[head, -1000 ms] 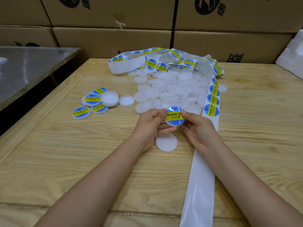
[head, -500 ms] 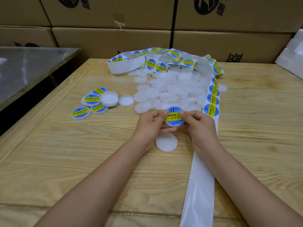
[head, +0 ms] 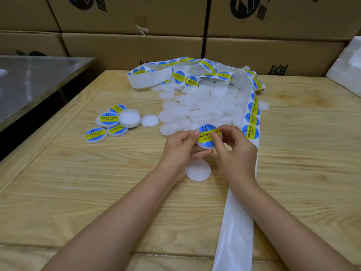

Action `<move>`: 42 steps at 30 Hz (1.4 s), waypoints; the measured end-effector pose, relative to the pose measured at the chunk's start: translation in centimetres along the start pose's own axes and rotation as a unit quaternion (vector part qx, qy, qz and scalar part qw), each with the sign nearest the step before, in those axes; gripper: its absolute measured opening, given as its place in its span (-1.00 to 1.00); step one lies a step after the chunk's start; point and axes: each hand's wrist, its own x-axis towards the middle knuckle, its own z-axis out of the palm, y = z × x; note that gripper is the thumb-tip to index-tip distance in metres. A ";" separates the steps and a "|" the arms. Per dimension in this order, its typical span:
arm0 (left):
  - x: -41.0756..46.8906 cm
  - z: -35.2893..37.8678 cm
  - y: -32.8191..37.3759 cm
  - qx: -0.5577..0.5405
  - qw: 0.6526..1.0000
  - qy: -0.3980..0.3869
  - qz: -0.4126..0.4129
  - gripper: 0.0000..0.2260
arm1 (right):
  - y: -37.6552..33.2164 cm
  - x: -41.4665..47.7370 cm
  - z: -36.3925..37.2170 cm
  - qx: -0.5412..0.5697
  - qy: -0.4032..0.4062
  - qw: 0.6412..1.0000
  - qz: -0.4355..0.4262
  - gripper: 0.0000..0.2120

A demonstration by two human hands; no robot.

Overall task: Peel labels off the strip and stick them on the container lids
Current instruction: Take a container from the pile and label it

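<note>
My left hand (head: 182, 149) holds a white round lid (head: 207, 138) with a blue and yellow label on top, a little above the wooden table (head: 78, 182). My right hand (head: 234, 147) presses its thumb on the middle of that label and curls its other fingers round the lid's right edge. A plain white lid (head: 198, 170) lies on the table just below my hands. The label strip (head: 252, 118) runs from a tangle at the back down the right side, and its emptied backing (head: 236, 231) trails to the front edge.
A heap of plain white lids (head: 203, 106) lies behind my hands. Several labelled lids (head: 108, 119) and two upturned lids (head: 149, 120) sit to the left. Cardboard boxes (head: 136, 49) wall the back, a metal table (head: 29, 81) stands at left, white foam (head: 349, 65) at right.
My right thumb has slid from the lid's right edge onto the middle of the label. The lid stays held between both hands at about the same spot.
</note>
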 end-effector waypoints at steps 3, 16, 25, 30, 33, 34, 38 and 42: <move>-0.1 -0.1 0.0 -0.005 1.000 0.000 0.001 -0.81 | 0.2 0.2 -0.1 0.022 -0.009 1.000 0.021 -0.35; -0.6 0.5 -0.8 0.021 0.999 -0.043 0.020 -0.89 | 1.0 0.6 0.3 0.061 0.027 0.992 0.112 -0.77; -0.4 -0.3 -0.3 -0.033 0.999 -0.006 0.023 -0.81 | 1.2 0.3 0.7 0.083 -0.125 0.982 0.113 -0.69; -0.2 -0.8 0.2 -0.044 0.999 -0.010 -0.013 -0.77 | 1.2 0.8 0.0 0.090 -0.118 0.985 0.092 -0.76; 0.0 -1.0 0.4 -0.033 0.999 -0.012 -0.027 -0.77 | 1.1 1.0 -0.4 0.117 -0.109 0.983 0.092 -0.87; 0.1 -1.1 0.4 -0.028 0.999 -0.017 -0.027 -0.76 | 1.0 1.0 -0.5 0.130 -0.108 0.981 0.091 -0.89; 0.2 -1.4 0.5 0.022 0.999 -0.042 -0.010 -0.70 | 0.9 1.1 -0.8 0.154 -0.091 0.977 0.114 -0.84; 0.2 -1.5 0.2 0.058 0.998 -0.036 0.004 -0.80 | 1.0 1.1 -0.7 0.145 -0.091 0.978 0.122 -0.86</move>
